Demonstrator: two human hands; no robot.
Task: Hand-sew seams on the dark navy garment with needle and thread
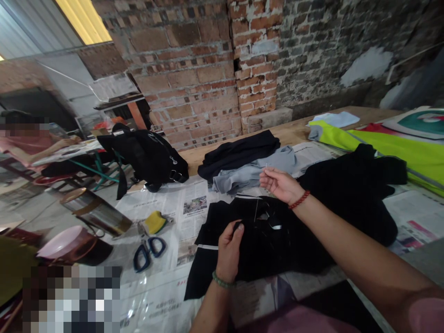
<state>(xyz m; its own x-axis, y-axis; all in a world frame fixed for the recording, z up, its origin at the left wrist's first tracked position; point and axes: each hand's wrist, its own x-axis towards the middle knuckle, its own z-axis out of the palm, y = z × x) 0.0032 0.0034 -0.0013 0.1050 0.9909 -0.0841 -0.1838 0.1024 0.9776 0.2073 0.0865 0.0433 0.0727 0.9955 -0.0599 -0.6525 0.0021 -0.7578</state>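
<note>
My left hand (pixel 230 247) pinches the edge of a black garment (pixel 301 245) spread over newspaper. Raised above the cloth, my right hand (pixel 280 185) has thumb and fingertips pressed together on a thin, bright sewing needle (pixel 266 165). A pale strand of thread (pixel 256 210) shows between the two hands, over the cloth. White strips run along parts of the garment. Left of my left hand lie dark-blue-handled scissors (pixel 149 252), beside a yellow and green sponge (pixel 155 222).
A metal flask (pixel 97 210) and a pink cup (pixel 74 245) stand at the left. Behind are a black backpack (pixel 149 155), folded grey cloth (pixel 255 169) and dark cloth (pixel 239 150). A neon-yellow garment (pixel 391 148) and an iron (pixel 421 122) lie right. Another person (pixel 31 143) sits far left.
</note>
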